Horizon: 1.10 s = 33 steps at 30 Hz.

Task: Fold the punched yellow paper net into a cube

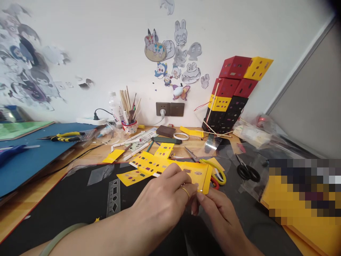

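Note:
A yellow card sheet [149,163] with small cut-out shapes spreads over the black mat in front of me, its flaps running left and toward the back. My left hand [165,192], with a ring on one finger, is closed on the card's near right part, its fingertips partly hidden. Close beside it, my right hand [218,209] pinches the lower corner of the right flap between thumb and fingers. A narrow folded strip stands along that flap's right edge.
Yellow-handled scissors [220,172] lie just behind my right hand, black scissors [247,172] farther right. A stencil ruler [114,197] lies left. Behind stand a pen cup [129,127] and stacked red, yellow and black boxes [226,87]. Pliers [65,136] rest on a blue board [32,160].

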### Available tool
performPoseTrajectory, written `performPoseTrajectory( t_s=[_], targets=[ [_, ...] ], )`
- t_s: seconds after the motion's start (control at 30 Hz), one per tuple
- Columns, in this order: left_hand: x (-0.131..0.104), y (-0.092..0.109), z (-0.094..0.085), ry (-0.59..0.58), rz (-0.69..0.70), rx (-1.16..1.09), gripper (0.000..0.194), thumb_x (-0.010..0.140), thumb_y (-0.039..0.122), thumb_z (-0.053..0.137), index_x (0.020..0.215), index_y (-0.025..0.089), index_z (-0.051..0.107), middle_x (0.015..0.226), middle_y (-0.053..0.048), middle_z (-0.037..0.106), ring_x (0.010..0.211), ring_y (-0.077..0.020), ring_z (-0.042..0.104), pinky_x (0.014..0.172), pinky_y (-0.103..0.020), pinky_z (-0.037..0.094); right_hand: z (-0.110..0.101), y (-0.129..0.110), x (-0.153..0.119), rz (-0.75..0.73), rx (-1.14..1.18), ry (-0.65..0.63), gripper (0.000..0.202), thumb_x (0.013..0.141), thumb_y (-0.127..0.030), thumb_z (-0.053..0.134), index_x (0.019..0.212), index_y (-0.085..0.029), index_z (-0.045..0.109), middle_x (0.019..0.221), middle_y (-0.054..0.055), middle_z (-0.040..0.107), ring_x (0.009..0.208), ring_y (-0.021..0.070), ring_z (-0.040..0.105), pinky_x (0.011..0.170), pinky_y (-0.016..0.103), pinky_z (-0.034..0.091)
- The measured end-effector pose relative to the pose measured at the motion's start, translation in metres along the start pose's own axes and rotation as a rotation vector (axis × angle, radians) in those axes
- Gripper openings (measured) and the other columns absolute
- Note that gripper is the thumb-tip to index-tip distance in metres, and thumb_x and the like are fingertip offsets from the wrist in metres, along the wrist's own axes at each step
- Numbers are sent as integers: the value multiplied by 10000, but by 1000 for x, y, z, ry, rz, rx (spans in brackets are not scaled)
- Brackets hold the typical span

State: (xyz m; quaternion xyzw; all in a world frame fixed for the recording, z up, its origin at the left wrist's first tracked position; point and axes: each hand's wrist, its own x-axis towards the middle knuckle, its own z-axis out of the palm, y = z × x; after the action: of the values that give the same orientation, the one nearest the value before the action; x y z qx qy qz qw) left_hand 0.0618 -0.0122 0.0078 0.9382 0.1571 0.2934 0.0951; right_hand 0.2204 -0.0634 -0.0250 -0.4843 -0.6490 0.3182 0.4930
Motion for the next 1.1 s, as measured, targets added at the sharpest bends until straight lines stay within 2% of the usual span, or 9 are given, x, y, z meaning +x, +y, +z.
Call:
performPoseTrajectory(
  t_s=[0.23, 0.4, 0.6, 0.8, 1.1],
  targets=[
    [1, 2, 3, 76, 50, 23, 136, 891, 111, 418, 845, 131, 545, 862, -73, 576, 776, -176, 454, 654, -308, 408, -1, 0, 2, -15, -9, 10, 333, 877, -268, 375, 569, -186, 469, 564, -8, 528, 547, 116, 497, 530, 201, 380],
    [6, 2, 3, 172, 64, 1, 137, 885, 106, 451, 795, 117, 554, 804, -67, 598, 735, -157, 480, 634, -290, 407, -1, -1, 2, -46, -41, 7, 325, 877, -255, 377, 576, -185, 479, 566, -10, 530, 545, 114, 499, 535, 201, 380],
    [7, -5, 0, 113, 36, -122, 200, 893, 107, 428, 750, 146, 561, 818, -42, 601, 721, -131, 489, 659, -274, 393, -1, 1, 2, -58, -28, 5, 321, 879, -236, 366, 592, -182, 498, 596, -1, 549, 589, 120, 526, 570, 201, 397],
    [8, -3, -1, 118, 74, -82, 192, 878, 92, 446, 739, 118, 576, 792, -72, 600, 719, -152, 490, 635, -287, 404, 0, 8, 0, -103, -82, 12, 302, 900, -203, 340, 633, -185, 479, 621, -14, 535, 596, 106, 507, 575, 196, 378],
    [9, -2, 7, 230, 134, -26, 112, 841, 55, 486, 834, 43, 597, 737, -108, 609, 658, -159, 480, 602, -299, 414, 1, 12, 1, -148, -131, -6, 240, 904, -184, 335, 695, -198, 453, 637, -26, 483, 579, 101, 462, 557, 195, 369]
  ],
)
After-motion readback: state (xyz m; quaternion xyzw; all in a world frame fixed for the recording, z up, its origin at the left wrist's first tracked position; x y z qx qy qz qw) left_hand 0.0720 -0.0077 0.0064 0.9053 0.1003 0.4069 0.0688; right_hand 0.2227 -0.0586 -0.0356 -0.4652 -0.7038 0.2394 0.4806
